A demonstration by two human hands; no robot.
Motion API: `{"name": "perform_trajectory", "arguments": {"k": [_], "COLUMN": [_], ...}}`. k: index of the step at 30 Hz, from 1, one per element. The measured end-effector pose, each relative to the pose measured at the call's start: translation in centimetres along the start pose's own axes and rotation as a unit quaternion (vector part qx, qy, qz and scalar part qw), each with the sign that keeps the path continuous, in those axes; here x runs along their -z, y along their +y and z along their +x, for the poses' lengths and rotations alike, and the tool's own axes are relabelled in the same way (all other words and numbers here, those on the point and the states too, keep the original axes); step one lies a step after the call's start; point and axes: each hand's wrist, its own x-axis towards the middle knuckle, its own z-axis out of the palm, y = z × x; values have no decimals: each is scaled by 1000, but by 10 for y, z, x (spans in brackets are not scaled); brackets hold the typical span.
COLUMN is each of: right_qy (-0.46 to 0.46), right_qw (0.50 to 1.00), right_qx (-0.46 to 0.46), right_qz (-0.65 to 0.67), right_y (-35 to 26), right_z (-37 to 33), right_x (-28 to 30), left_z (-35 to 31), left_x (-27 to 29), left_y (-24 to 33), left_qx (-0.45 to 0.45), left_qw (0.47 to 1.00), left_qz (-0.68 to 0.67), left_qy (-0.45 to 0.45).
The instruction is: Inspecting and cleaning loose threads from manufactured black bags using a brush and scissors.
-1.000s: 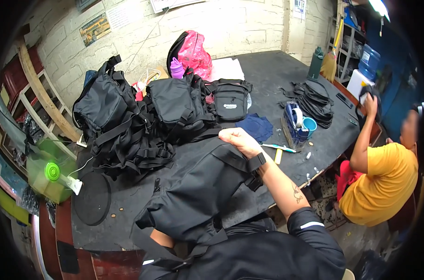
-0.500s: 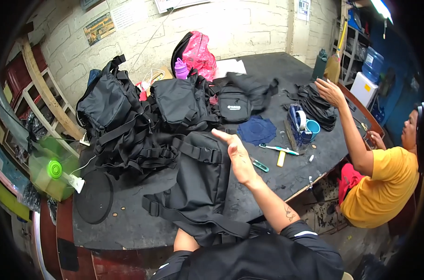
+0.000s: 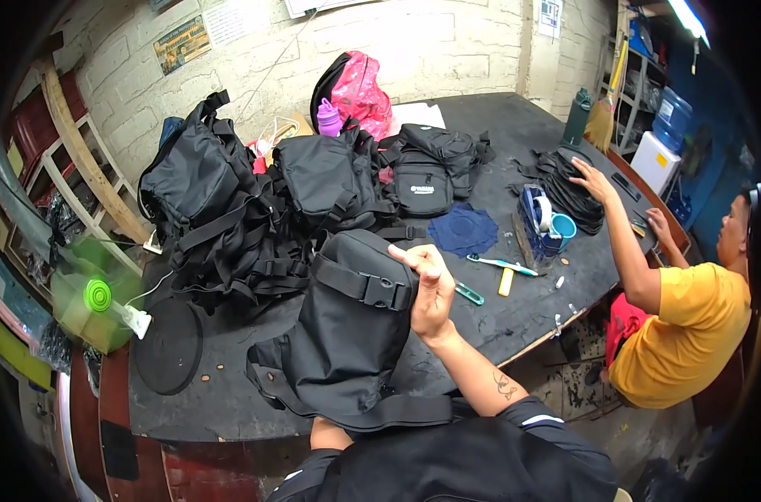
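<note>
A black bag (image 3: pixel 347 335) with a wide strap and a plastic buckle (image 3: pixel 378 293) stands tilted up in front of me at the table's near edge. My right hand (image 3: pixel 433 297) is at its upper right edge, fingers bent in and closed against the fabric. Of my left arm only a short stretch of forearm (image 3: pixel 330 434) shows below the bag; the left hand itself is hidden behind or within it. A loose strap (image 3: pixel 397 412) lies across the bag's lower end.
Piled black bags (image 3: pixel 188 188) line the table's far left, beside a small bag with pale lettering (image 3: pixel 422 194). A blue cloth (image 3: pixel 464 230), toothbrush (image 3: pixel 502 264), tape dispenser (image 3: pixel 539 222) and blue cup (image 3: pixel 563 227) lie rightward. A co-worker in yellow (image 3: pixel 681 335) handles black pieces (image 3: pixel 564 188).
The bag in front of me has been raised and turned. My right hand has gone from flat to bent at its edge. A black bag at the back has settled behind the small one.
</note>
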Motion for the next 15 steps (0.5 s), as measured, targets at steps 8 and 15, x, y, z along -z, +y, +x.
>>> {"name": "perform_trajectory", "arguments": {"k": [8, 15], "right_qy": [11, 76], "right_qw": [1000, 992], "right_qx": [-2, -85], "right_qz": [23, -52], "right_y": [16, 46], "right_z": [-9, 19], "right_x": [-5, -8], "left_z": [-5, -20], "left_x": [5, 3], "left_y": [-2, -7], "left_qx": [-4, 7], "left_qw": [999, 996], "left_qz": [47, 83], "left_qy": [8, 9]}}
